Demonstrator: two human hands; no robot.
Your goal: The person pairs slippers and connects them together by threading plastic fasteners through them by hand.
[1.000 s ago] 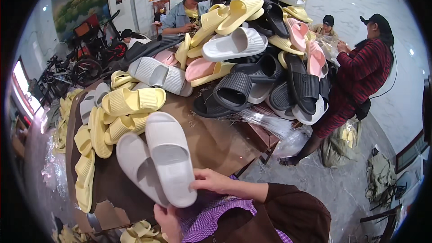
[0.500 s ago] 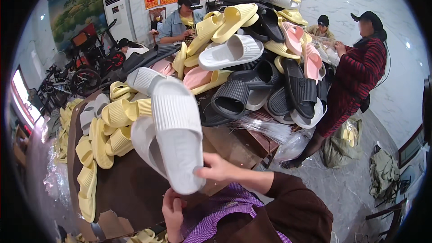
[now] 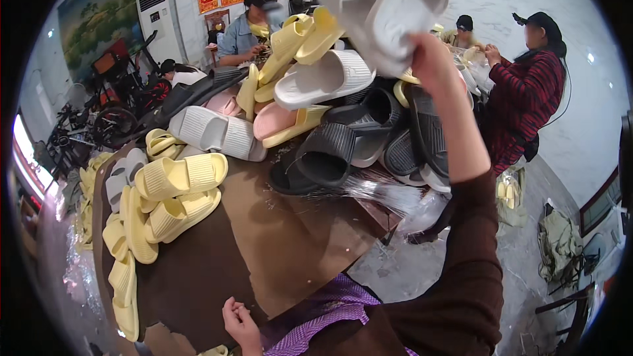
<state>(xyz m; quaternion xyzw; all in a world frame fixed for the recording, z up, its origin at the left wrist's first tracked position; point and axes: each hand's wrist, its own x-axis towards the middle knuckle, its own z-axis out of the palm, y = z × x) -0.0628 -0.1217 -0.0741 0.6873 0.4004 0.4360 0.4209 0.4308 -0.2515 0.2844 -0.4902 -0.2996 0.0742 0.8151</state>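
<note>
The right hand (image 3: 432,59) is raised high over the far side of the brown surface (image 3: 277,250), its grip closed around a pair of pale grey slippers (image 3: 389,6) held together, soles outward, up near the top of the view and above the big heap of slippers (image 3: 356,118) that covers the far end of the surface. The forearm, in a dark brown sleeve (image 3: 471,270), runs up from the lower edge to that hand. The left hand (image 3: 241,323) sits low at the near edge of the surface, fingers loosely curled and holding nothing (its thumb side rests against the edge, as far as can be seen), beside a purple checked cloth (image 3: 316,316) at the person's front. On the left part of the surface lie yellow slippers (image 3: 175,191) in stacked pairs, with more running down the left edge. The heap mixes white, black, pink and yellow slippers, a white slipper (image 3: 326,79) uppermost on its near side. Clear plastic wrapping (image 3: 389,191) lies at the heap's foot. Beyond the heap a person in a blue top (image 3: 244,33) sits bent forward, and to the right a person in a red striped top (image 3: 524,105) stands by the surface.
</note>
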